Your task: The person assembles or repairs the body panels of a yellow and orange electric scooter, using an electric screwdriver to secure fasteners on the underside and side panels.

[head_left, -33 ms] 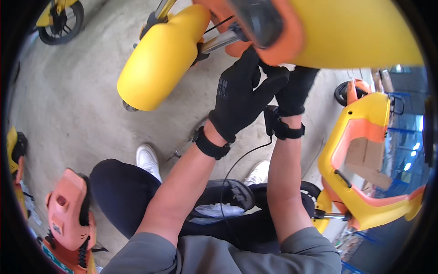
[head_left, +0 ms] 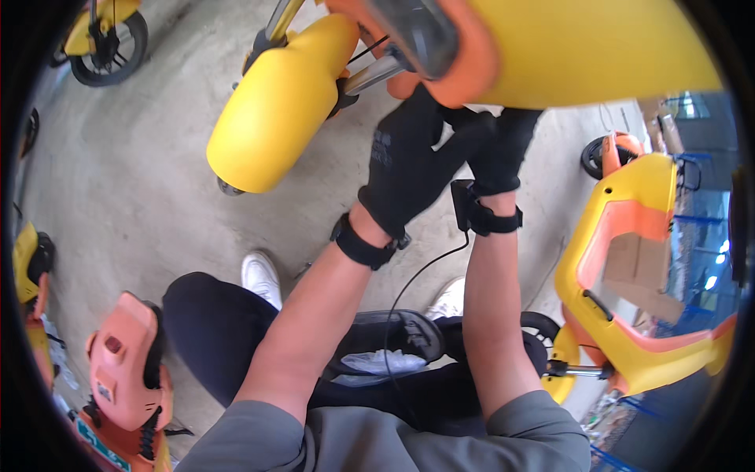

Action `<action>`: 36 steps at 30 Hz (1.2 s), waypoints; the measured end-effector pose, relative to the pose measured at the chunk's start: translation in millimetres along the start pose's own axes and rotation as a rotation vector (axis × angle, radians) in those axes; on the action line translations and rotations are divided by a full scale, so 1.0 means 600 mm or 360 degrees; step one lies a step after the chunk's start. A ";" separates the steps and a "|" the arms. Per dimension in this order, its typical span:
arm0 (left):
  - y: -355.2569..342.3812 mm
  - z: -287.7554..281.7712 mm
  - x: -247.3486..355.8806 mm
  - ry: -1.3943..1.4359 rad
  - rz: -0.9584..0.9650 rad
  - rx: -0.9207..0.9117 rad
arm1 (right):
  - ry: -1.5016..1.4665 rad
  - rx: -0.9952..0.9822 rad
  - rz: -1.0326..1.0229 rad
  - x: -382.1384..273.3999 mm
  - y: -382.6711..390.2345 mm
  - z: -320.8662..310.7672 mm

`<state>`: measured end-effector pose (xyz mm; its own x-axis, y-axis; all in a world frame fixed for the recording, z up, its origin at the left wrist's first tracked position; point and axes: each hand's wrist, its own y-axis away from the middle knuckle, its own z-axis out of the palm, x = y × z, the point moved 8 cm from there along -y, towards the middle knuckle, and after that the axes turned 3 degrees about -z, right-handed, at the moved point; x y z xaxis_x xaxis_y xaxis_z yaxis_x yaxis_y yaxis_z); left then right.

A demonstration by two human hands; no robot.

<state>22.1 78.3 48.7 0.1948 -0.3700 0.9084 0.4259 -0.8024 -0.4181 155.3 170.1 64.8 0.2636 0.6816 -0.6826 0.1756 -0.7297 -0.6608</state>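
Observation:
A yellow and orange scooter's front end fills the top, with a yellow front fender (head_left: pixel 283 118), a metal fork tube (head_left: pixel 371 76) and an orange panel edge (head_left: pixel 464 88). Both my hands wear black gloves. My left hand (head_left: pixel 409 161) reaches up to the lower edge of the orange panel, fingers curled and thumb stretched toward the other hand. Close beside it, my right hand (head_left: pixel 507 149) is curled under the yellow body panel (head_left: pixel 590 55). The fingertips meet below the panel; whatever lies between them is hidden. Black straps circle both wrists, with a small black box (head_left: pixel 461 204) at the right one.
A cable (head_left: pixel 401 291) runs from the box down to my lap, where a black pouch (head_left: pixel 377 334) holds clear plastic. Another yellow and orange scooter frame (head_left: pixel 586 259) stands at right, near cardboard (head_left: pixel 637 263). An orange scooter part (head_left: pixel 122 354) is at lower left, a wheel (head_left: pixel 110 51) at far left.
The view has shifted slightly, and the scooter's front panel sits a little farther left. My hands stay under the panel, with the left thumb and right hand slightly closer together.

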 end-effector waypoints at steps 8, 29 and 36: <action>-0.036 -0.005 0.037 -0.0732 0.0454 -0.0135 | -0.0740 0.0126 0.0592 0.118 0.043 -0.046; -0.051 0.027 -0.028 -0.0848 0.0413 -0.0176 | -0.0656 0.0794 0.0750 0.245 0.026 0.023; -0.049 0.016 -0.057 -0.0771 0.0098 -0.0169 | -0.0464 0.0916 0.0663 0.243 0.029 0.022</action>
<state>11.3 119.1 29.8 0.6156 -0.1786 0.7675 0.3129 -0.8385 -0.4461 184.1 257.8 -50.4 -0.0754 0.4014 -0.9128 -0.4260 -0.8406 -0.3345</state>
